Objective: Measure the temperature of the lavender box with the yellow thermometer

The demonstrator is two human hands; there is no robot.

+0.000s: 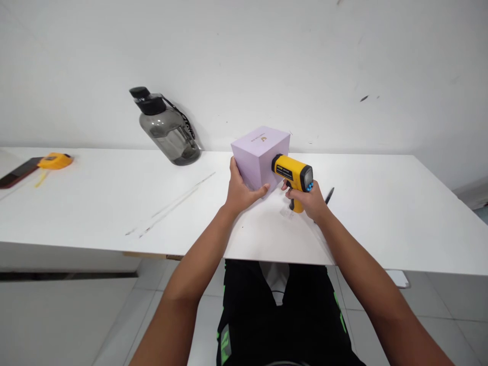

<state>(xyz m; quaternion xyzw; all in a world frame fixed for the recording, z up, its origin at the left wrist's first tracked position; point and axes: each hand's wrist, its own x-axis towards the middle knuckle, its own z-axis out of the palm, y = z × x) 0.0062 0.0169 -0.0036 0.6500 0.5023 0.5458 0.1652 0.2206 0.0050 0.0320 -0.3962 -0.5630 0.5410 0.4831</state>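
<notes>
A pale lilac box with small gold print on its top stands on the white table, turned so that one corner faces me. My left hand grips its left side, thumb across the front near the lower corner. In my right hand is a yellow and black infrared thermometer, held by its handle with the fingers wrapped round it. Its black nose points at the box's right side and is touching it or very close; I cannot tell which. Blue buttons and a small screen face me.
A grey water bottle with a black lid stands by the wall, left of the box. Farther left lie a yellow tape measure and a dark flat object. A black pen lies partly behind my right hand. The table's front edge runs above my lap.
</notes>
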